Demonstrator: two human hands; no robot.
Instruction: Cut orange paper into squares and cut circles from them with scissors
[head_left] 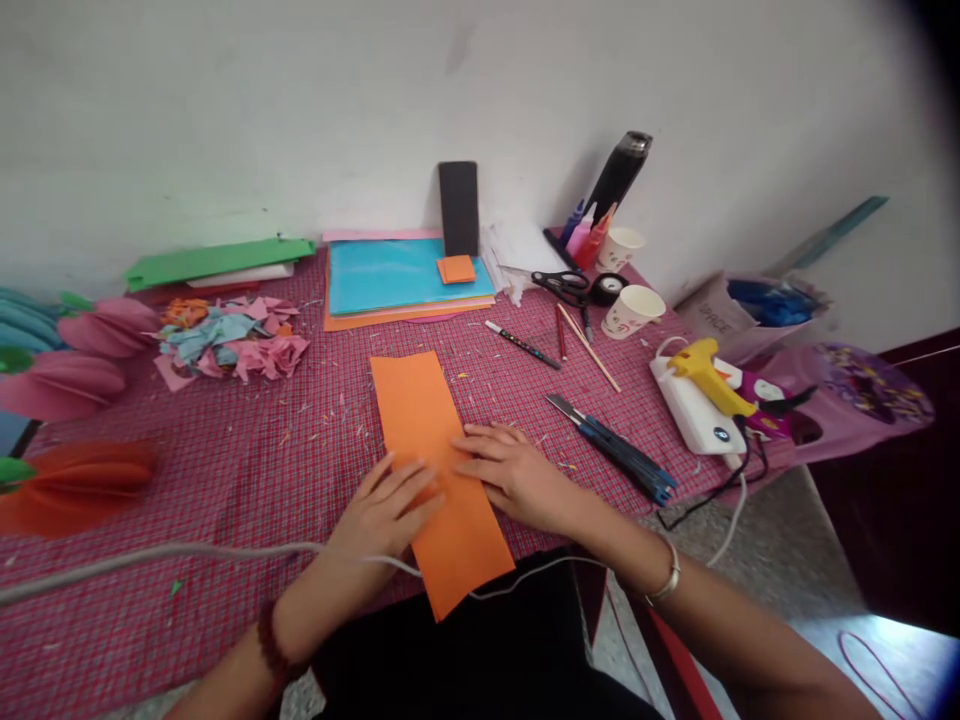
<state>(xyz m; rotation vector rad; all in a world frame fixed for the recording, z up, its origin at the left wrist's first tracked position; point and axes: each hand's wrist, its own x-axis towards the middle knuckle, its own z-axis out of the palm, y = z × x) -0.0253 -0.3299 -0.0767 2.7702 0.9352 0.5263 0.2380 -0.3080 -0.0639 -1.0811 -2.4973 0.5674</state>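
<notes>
A long orange paper strip (420, 410) lies on the red checked tablecloth (247, 470), its near end hanging over the table's front edge. My left hand (386, 510) rests flat on the strip's lower left side, fingers stretched out. My right hand (510, 470) lies flat on its right side, fingers pointing left across the paper. Both hands press the paper down; neither grips anything.
A stack of coloured paper (405, 280) with a small orange pad lies at the back. Scissors (562, 285), pens, two paper cups (634, 310), a yellow glue gun (709, 375) and a blue craft knife (615, 450) sit right. Paper scraps (232, 340) and paper flowers lie left.
</notes>
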